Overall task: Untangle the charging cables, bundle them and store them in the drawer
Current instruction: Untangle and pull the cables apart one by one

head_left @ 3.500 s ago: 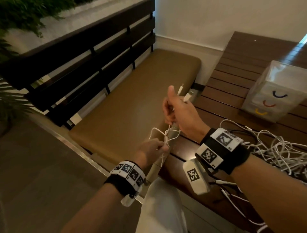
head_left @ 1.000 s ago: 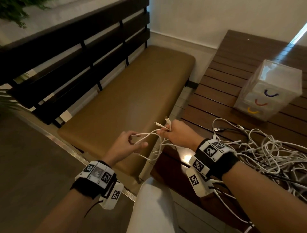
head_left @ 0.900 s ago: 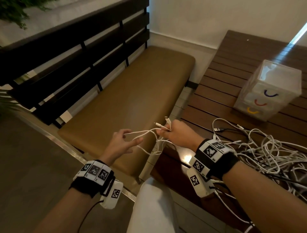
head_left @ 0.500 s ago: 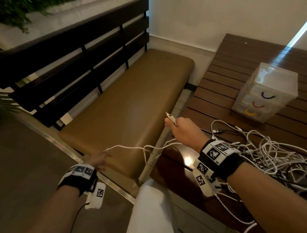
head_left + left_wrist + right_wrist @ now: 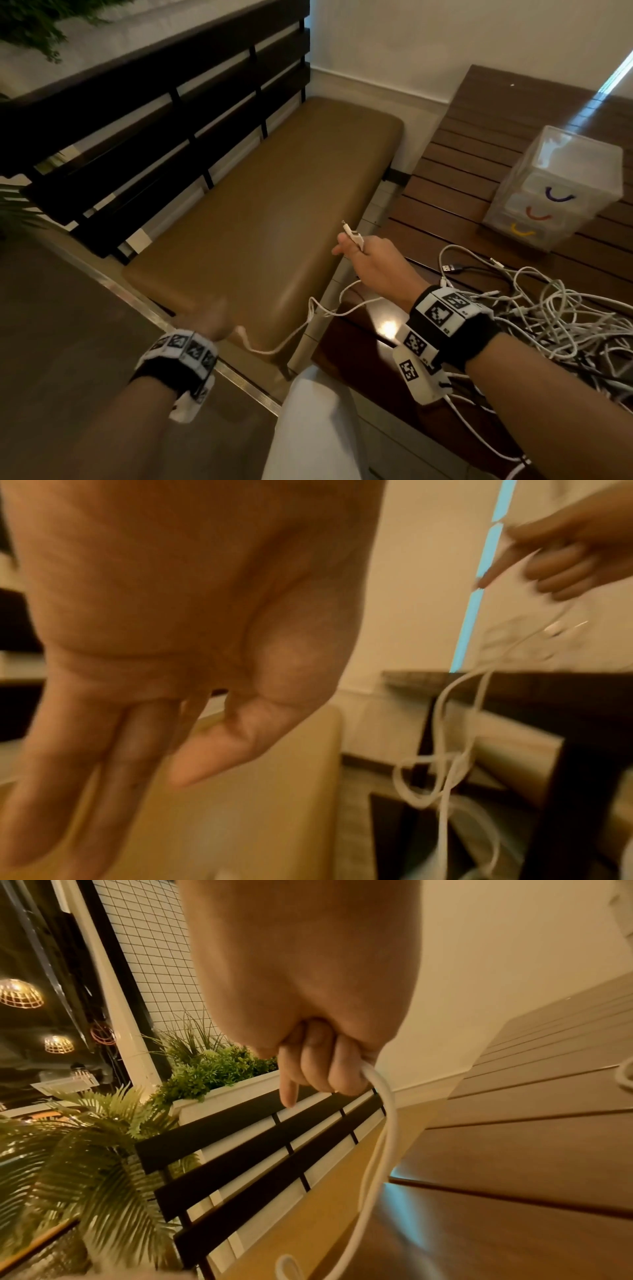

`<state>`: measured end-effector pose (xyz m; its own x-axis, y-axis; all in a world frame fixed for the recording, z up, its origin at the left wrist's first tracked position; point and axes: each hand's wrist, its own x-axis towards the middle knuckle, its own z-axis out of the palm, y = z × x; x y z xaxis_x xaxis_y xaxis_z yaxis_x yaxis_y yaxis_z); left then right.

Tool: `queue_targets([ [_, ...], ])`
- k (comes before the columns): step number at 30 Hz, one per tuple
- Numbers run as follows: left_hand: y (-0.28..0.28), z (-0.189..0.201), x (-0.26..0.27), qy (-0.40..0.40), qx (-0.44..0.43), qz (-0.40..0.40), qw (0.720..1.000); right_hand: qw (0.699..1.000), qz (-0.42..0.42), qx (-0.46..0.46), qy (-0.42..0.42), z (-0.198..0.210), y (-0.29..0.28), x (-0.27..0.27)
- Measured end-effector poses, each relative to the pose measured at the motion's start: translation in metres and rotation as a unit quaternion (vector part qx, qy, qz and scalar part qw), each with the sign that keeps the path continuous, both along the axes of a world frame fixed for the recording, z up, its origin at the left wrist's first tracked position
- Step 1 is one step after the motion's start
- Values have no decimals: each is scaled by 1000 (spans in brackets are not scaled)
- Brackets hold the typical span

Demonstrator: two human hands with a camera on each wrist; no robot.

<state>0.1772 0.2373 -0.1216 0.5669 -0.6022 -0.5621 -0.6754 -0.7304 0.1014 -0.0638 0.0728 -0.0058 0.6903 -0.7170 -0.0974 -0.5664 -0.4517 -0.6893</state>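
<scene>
My right hand grips one white charging cable near its plug, which sticks up out of the fist. The right wrist view shows the fingers curled round the cable. From the fist the cable sags left, and its free end hangs near my left hand. That hand is blurred, low at the bench's front edge. In the left wrist view its fingers are straight and hold nothing, with the cable hanging apart to the right. A tangle of white cables lies on the table.
A translucent drawer unit with purple, red and yellow handles stands on the slatted wooden table, all drawers closed. The brown bench cushion and dark slatted backrest lie to the left. My white-trousered knee is below. Plants stand behind the bench.
My left hand slid left and down along the cable, away from the right hand, and let it go. The right hand stayed put with the plug end.
</scene>
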Motion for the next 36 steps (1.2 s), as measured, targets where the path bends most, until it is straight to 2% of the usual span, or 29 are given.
queue_targets([
  [2, -25, 31, -28, -7, -110, -70, 991, 999, 0, 26, -41, 3, 5, 3],
  [3, -36, 49, -43, 26, -185, -87, 979, 997, 2, 36, -61, 4, 6, 4],
  [5, -54, 81, -74, 165, -285, -116, 937, 994, 9, 52, -96, 7, 7, 5],
  [7, -64, 103, -100, 275, -292, -142, 905, 989, 9, 73, -131, 11, 9, 5],
  [9, -71, 109, -119, 331, -295, -126, 887, 982, 3, 86, -170, 16, 15, 4],
  [10, -74, 111, -126, 354, -320, -103, 872, 983, 0, 64, -174, 18, 18, 4],
  [13, -79, 118, -142, 415, -418, -19, 808, 990, -13, -81, -111, 23, 18, -1],
  [15, -82, 123, -149, 434, -456, -1, 777, 992, -17, -88, -95, 25, 15, -8],
  [16, -83, 126, -154, 433, -461, -12, 775, 992, -20, -80, -93, 24, 13, -14],
  [20, -83, 123, -173, 397, -439, -62, 803, 991, -39, -79, -102, 26, 11, -44],
  [22, -81, 121, -182, 358, -434, -80, 823, 979, -70, -115, -153, 28, 12, -61],
  [24, -78, 122, -191, 321, -444, -109, 830, 970, -82, -114, -197, 28, 14, -77],
  [27, -77, 124, -206, 287, -427, -138, 846, 973, -74, -83, -205, 27, 23, -95],
  [29, -80, 124, -213, 234, -427, -152, 860, 973, -68, -91, -201, 25, 30, -102],
  [33, -91, 118, -218, 219, -439, -143, 860, 968, -90, -85, -219, 21, 33, -109],
  [36, -98, 116, -219, 139, -419, -212, 872, 975, -62, -54, -207, 25, 28, -120],
])
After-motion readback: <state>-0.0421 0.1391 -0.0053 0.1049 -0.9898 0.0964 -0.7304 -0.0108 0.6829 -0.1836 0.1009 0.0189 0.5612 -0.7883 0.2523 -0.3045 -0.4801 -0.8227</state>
